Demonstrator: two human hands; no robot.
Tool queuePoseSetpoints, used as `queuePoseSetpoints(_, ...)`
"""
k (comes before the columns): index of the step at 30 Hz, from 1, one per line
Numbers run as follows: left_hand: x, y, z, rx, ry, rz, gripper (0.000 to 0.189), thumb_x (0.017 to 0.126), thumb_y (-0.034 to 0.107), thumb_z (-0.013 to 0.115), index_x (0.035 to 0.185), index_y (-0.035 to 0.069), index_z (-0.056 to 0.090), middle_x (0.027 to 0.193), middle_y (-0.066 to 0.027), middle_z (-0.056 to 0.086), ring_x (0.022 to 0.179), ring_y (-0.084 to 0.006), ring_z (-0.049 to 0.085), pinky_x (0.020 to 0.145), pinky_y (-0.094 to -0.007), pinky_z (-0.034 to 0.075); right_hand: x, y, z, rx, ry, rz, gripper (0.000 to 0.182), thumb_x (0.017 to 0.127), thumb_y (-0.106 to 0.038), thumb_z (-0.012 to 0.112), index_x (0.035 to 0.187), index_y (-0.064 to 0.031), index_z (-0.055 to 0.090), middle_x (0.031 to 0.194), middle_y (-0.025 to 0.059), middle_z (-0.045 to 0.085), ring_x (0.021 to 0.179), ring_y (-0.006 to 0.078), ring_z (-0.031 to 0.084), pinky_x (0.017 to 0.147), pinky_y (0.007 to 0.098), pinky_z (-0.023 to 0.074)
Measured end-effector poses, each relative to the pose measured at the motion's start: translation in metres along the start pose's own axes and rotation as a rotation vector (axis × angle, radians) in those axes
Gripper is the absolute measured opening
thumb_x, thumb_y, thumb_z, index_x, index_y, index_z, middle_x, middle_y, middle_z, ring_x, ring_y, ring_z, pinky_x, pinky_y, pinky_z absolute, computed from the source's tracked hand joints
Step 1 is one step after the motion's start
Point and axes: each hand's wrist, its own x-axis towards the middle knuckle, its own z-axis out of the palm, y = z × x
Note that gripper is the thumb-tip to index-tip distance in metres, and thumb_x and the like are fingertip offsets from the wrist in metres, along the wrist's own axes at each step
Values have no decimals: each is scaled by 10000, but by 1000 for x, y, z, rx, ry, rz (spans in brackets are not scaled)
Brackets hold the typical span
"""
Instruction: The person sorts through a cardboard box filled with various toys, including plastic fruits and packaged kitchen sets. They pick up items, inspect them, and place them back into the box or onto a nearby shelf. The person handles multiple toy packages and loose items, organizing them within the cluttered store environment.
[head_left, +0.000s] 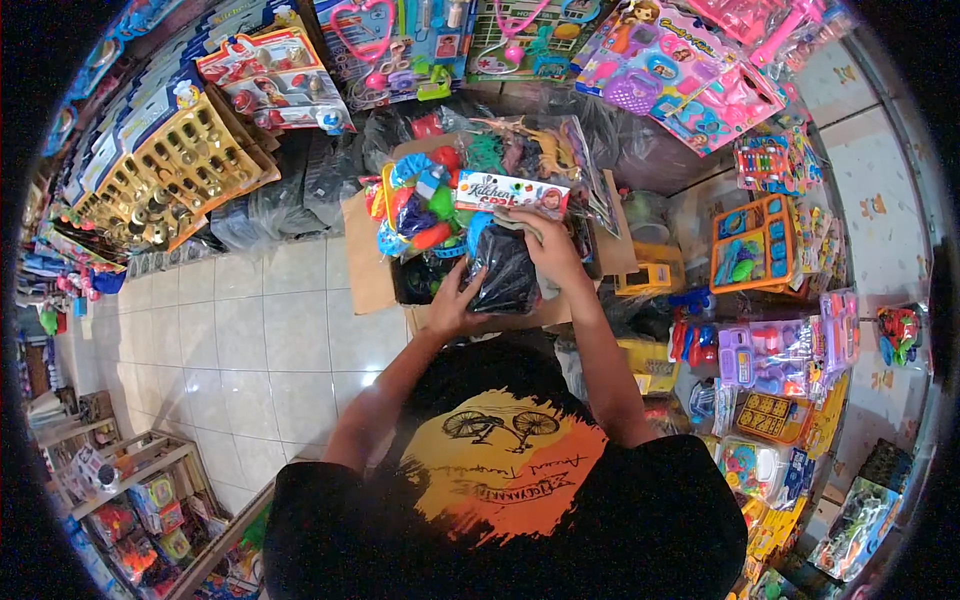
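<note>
A black item wrapped in clear plastic (504, 268) is in front of me, over the near side of an open cardboard box (371, 262). My left hand (454, 301) grips its lower left edge, thumb and fingers spread along the side. At its upper right is my right hand (553, 244), with a folded greyish cloth (523, 225) under the fingers. Just beyond lies a bagged toy kitchen set (420, 202) with colourful plastic pieces and a printed header card (512, 193). Bags of toy animal figures (525, 150) fill the far side of the box.
Carded toy utensil sets (172, 165) hang at the left. Toy doctor sets (397, 52) and pink beauty sets (660, 60) line the back. Packaged toys, including an orange tray set (752, 244), crowd the right. A wooden rack (135, 480) stands lower left on the tiled floor (247, 322).
</note>
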Motion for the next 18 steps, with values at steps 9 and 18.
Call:
queuePoseSetpoints(9, 13, 4, -6, 26, 172, -21, 906, 669, 264, 846, 1440, 140, 386, 1436, -281, 327, 1270, -438, 427, 1023, -441, 410, 16, -13, -4, -8, 73, -81, 392, 821, 56, 507, 1192, -18, 608, 1203, 173, 617, 1136, 318, 585, 993, 368, 424)
queuePoseSetpoints(18, 12, 11, -12, -21, 113, -121, 922, 672, 257, 849, 1445, 122, 364, 1430, -268, 294, 1274, -439, 409, 1039, -450, 398, 18, 7, 12, -219, 34, -55, 396, 833, 42, 509, 1217, -12, 593, 1242, 168, 596, 1122, 349, 582, 933, 378, 469)
